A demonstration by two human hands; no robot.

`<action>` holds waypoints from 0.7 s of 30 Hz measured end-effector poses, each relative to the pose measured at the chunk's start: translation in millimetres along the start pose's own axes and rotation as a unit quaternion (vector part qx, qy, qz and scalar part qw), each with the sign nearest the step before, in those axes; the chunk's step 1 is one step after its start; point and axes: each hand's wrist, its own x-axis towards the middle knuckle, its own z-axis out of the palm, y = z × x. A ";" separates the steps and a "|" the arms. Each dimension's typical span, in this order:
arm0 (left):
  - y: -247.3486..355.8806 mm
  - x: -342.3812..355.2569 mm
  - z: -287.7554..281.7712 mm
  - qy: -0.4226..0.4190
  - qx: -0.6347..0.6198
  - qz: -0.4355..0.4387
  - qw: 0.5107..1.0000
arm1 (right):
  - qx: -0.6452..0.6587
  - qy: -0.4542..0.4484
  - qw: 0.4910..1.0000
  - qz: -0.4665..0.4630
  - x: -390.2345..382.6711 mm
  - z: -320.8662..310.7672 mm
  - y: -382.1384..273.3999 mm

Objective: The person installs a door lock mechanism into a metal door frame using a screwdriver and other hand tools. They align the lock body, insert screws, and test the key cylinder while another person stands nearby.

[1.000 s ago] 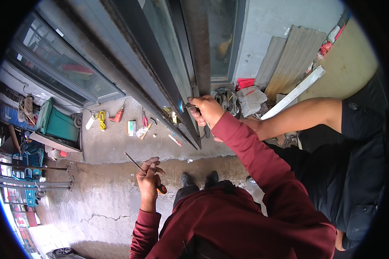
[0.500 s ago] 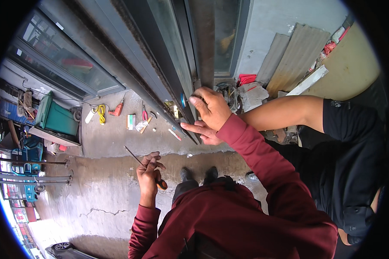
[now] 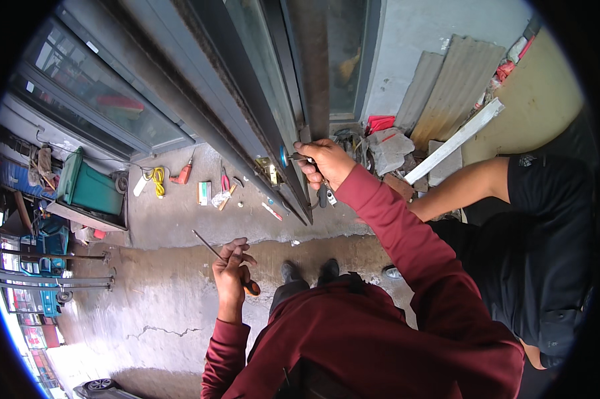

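My left hand (image 3: 229, 274) is closed around a screwdriver (image 3: 251, 288) with an orange and black handle, its thin shaft pointing up and left. At the edge of a grey metal-framed door (image 3: 257, 126), my right hand (image 3: 332, 163) pinches what looks like a key (image 3: 302, 158) beside a blue disc (image 3: 284, 157). Dark and silvery pieces, seemingly a key bunch (image 3: 323, 195), hang below its fingers. A brass-coloured lock part (image 3: 271, 171) shows at the door edge. The key's tip is hidden.
A co-worker's bare arm (image 3: 469, 193) reaches in from the right. On the floor lie a red drill (image 3: 181, 173), a yellow cable (image 3: 157, 182), red-handled pliers (image 3: 225, 179) and a small box (image 3: 204, 193). A green bin (image 3: 84, 179) stands left; boards (image 3: 459, 83) and rubble lie right.
The co-worker's hand has drawn back from the door edge toward the right. My right hand has stayed beside the blue disc, its fingers now more in view. My left hand has barely moved.
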 end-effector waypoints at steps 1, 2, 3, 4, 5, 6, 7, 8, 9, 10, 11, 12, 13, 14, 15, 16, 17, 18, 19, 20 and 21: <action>0.0 -0.5 -0.4 0.002 -0.001 -0.001 1.000 | -0.002 0.004 1.000 -0.004 -1.3 0.8 1.8; 0.5 -1.6 -0.7 0.000 0.004 -0.003 1.000 | -0.004 0.008 1.000 -0.010 -2.3 1.3 2.8; 1.2 -2.4 -0.6 -0.001 0.010 -0.005 1.000 | -0.010 0.013 1.000 -0.016 -3.7 2.2 4.0; 1.9 -3.1 -0.2 -0.003 0.016 -0.008 1.000 | -0.014 0.011 1.000 -0.010 -5.4 2.2 4.7; 2.9 -3.4 0.2 -0.002 0.019 -0.007 1.000 | -0.019 0.010 1.000 -0.013 -6.9 1.9 4.9; 3.6 -4.2 0.8 -0.002 0.022 -0.007 1.000 | -0.026 0.006 1.000 -0.015 -8.1 1.6 5.5; 4.3 -5.4 1.2 0.003 0.027 -0.010 1.000 | -0.028 -0.002 0.999 -0.024 -8.9 1.3 6.0; 4.8 -6.6 1.6 0.004 0.028 -0.012 1.000 | -0.027 0.001 0.999 -0.019 -9.2 0.7 6.5; 5.2 -7.3 2.0 0.000 0.027 -0.008 1.000 | -0.028 -0.002 0.999 -0.019 -8.8 0.5 7.4; 5.6 -8.5 2.1 0.000 0.029 -0.008 1.000 | -0.026 -0.004 0.999 -0.034 -8.0 0.8 8.9; 5.8 -9.9 2.0 0.004 0.032 -0.010 0.999 | -0.026 -0.006 0.998 -0.049 -6.7 1.4 11.1; 6.1 -11.1 1.5 0.009 0.029 -0.015 0.999 | -0.025 -0.003 0.997 -0.068 -5.2 2.8 14.0; 6.3 -10.9 1.6 0.003 0.027 -0.011 1.000 | -0.058 0.012 0.990 -0.131 -3.7 3.3 16.7; 6.1 -12.3 1.2 0.005 0.028 -0.011 1.000 | -0.089 0.032 0.976 -0.195 -3.2 5.8 21.4; 5.9 -14.0 0.7 0.007 0.028 -0.012 1.000 | -0.125 0.045 0.958 -0.254 -3.3 7.3 25.4; 5.7 -15.3 0.3 0.009 0.029 -0.009 1.000 | -0.192 0.078 0.899 -0.385 -0.6 9.9 27.5; 5.3 -17.1 -0.4 0.010 0.029 -0.006 0.999 | -0.242 0.106 0.870 -0.417 -1.1 9.8 29.2; 4.8 -17.9 -0.6 0.012 0.030 -0.005 0.999 | -0.300 0.120 0.852 -0.412 -0.8 10.3 30.3; 4.1 -18.7 -1.0 0.010 0.028 -0.005 1.000 | -0.356 0.162 0.826 -0.406 -1.6 8.7 29.7; 3.3 -20.2 -1.9 0.008 0.027 -0.006 1.000 | -0.335 0.168 0.860 -0.347 -0.6 9.5 29.1; 2.7 -21.0 -2.8 0.013 0.029 -0.010 0.999 | -0.287 0.150 0.885 -0.333 0.0 9.5 27.3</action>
